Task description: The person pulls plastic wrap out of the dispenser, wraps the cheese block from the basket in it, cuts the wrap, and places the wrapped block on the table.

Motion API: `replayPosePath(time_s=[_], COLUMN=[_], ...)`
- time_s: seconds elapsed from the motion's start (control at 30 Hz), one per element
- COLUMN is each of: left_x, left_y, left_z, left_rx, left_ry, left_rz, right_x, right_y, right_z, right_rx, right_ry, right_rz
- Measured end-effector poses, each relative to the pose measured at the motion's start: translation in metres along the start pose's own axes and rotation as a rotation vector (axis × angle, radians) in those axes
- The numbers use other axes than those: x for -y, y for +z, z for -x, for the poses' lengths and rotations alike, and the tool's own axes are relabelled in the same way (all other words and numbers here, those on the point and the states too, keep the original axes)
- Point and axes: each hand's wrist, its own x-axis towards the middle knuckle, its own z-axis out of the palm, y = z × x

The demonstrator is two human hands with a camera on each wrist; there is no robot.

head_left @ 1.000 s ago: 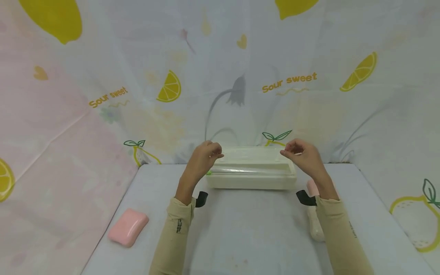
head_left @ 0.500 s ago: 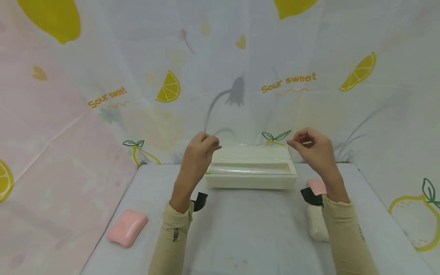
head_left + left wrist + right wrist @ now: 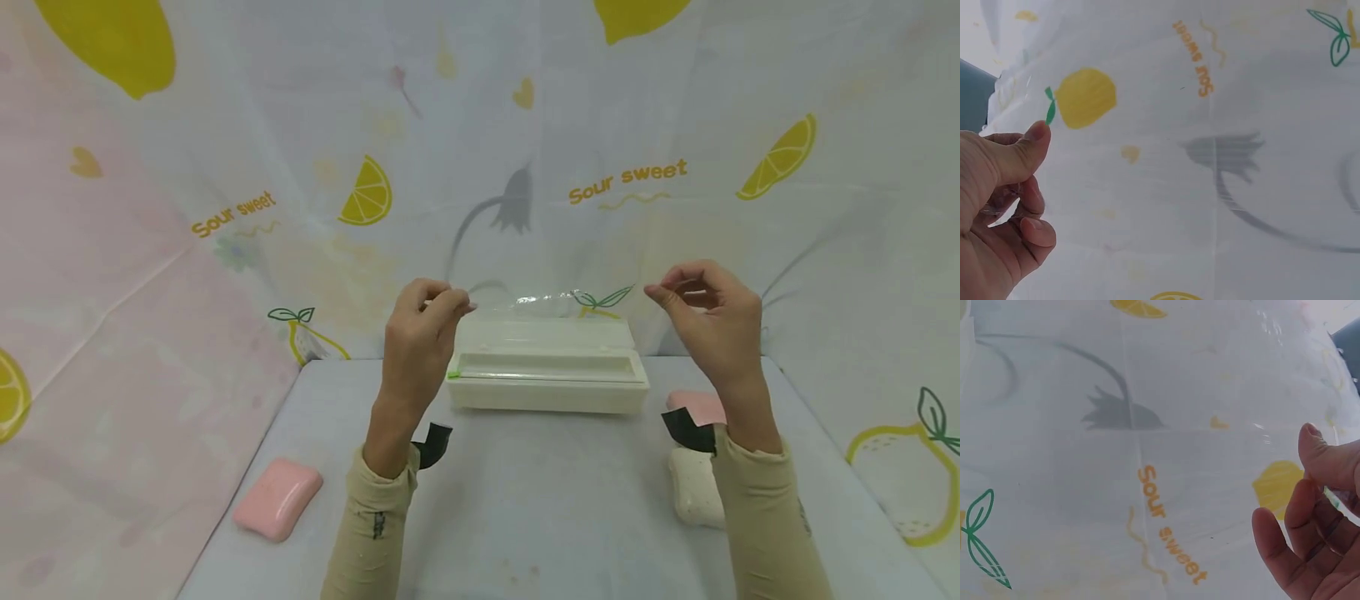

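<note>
A sheet of clear plastic wrap [image 3: 547, 298] is stretched between my two hands, above the white wrap dispenser [image 3: 551, 397]. My left hand [image 3: 422, 342] pinches its left corner between thumb and fingers. On the other side, my right hand [image 3: 712, 325] pinches the right corner. The dispenser's lid [image 3: 543, 333] stands raised at the back, and a small green tab [image 3: 453, 375] shows at the left end of its slot. Both wrist views show thumb against index finger, with the film so transparent that the printed backdrop shows through it.
A pink soap-shaped bar [image 3: 279, 500] lies at the left of the white table [image 3: 555, 517]. Another pink bar [image 3: 696, 405] and a speckled white bar [image 3: 696, 487] lie on the right, partly behind my right wrist. A lemon-printed cloth [image 3: 480, 125] hangs close behind the dispenser.
Both hands have risen from the dispenser and spread wider apart, drawing the plastic wrap upward. The dispenser has stayed in place.
</note>
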Motion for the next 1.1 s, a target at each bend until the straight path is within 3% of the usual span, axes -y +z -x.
replayPosePath(time_s=[0.37,0.7,0.83,0.97,1.1], left_x=[-0.013,-0.032,-0.036,-0.042,-0.049], left_y=[-0.006,-0.01,-0.011,-0.017,-0.032], left_z=[-0.015,-0.03,-0.033,-0.03,-0.02], left_rx=[-0.18,-0.383,-0.461,-0.436,-0.291], left_ry=[0.077,0.13,0.163,0.206,0.242], left_rz=[0.043,0.113,0.114,0.126,0.133], right_x=[0.029,0.059,0.07,0.074,0.075], right_y=[-0.005,-0.002,-0.003,-0.011,-0.021], right_z=[-0.006,-0.009,-0.009,-0.004,0.006], right_rx=[-0.159,-0.41,-0.461,-0.427,-0.336], right_ry=[-0.087,-0.15,-0.187,-0.192,-0.27], right_rz=[-0.031,-0.208,-0.265,-0.251,-0.209])
